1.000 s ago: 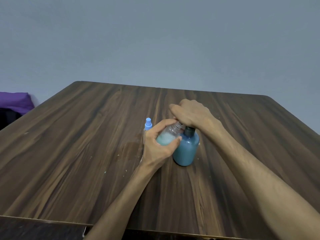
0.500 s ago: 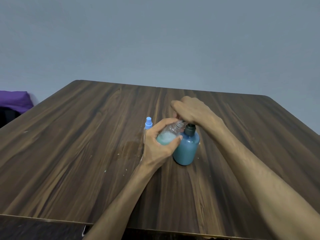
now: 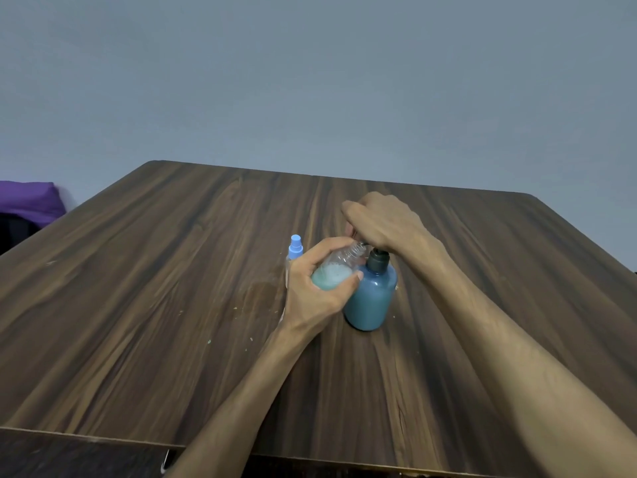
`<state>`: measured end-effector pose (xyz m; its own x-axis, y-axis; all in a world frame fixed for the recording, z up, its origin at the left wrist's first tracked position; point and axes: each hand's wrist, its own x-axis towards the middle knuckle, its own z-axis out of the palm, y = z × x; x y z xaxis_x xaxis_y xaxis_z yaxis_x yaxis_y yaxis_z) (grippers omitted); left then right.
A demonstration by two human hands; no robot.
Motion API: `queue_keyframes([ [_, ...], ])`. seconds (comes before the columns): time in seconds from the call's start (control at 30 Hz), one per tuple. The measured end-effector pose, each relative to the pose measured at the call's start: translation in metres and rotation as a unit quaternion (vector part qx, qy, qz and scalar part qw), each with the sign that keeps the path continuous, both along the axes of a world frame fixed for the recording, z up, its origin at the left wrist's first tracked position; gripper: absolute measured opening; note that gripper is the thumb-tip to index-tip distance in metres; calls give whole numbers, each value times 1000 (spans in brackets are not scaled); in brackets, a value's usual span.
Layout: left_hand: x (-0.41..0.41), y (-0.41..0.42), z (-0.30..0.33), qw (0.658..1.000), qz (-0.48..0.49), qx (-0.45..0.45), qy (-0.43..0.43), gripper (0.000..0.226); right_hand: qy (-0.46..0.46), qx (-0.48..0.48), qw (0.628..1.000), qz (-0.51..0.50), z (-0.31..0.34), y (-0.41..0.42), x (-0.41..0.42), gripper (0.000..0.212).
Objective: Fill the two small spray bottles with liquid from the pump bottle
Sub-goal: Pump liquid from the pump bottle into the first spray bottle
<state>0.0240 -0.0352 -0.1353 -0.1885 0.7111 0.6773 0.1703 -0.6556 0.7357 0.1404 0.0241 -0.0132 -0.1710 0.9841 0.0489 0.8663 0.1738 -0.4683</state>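
Mid desk (image 3: 172, 305): left hand (image 3: 317, 291), fingers curled round clear spray bottle (image 3: 339, 270), tilted, neck at pump bottle (image 3: 372, 298) spout. Right hand (image 3: 382, 222) w/ fingers curled over pump head. 2nd spray bottle (image 3: 295, 251) upright just behind left hand.

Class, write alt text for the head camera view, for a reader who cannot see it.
A left hand tilts a small clear bottle, partly filled with pale liquid, under a blue pump bottle whose pump the right hand covers. A capped spray bottle stands behind on the wooden table.
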Motion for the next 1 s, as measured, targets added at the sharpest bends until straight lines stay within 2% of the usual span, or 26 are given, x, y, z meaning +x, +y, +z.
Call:
queue_keyframes([
  [0.13,-1,0,0,1000,-2,-5,-10,38,-47,3,999,11,-2,-3,-4,39],
  [0.23,0,-2,1,1000,-6,-1,-5,39,-10,15,1000,-1,6,-3,-1,51],
  [0.37,-1,0,-1,1000,-2,-4,-8,39,-32,-16,999,16,0,-4,-3,39],
  [0.53,-1,-1,1,1000,-6,6,-6,38,-16,10,1000,6,7,-4,-3,48],
  [0.67,-1,1,-1,1000,-7,1,-7,38,-54,-2,998,13,-1,-3,-4,30],
  [0.83,-1,-1,0,1000,-8,3,-6,39,-10,16,1000,-1,7,-4,-4,50],
  [1.0,-1,1,-2,1000,-8,-1,-10,37,-40,-4,999,11,-1,-5,-4,40],
])
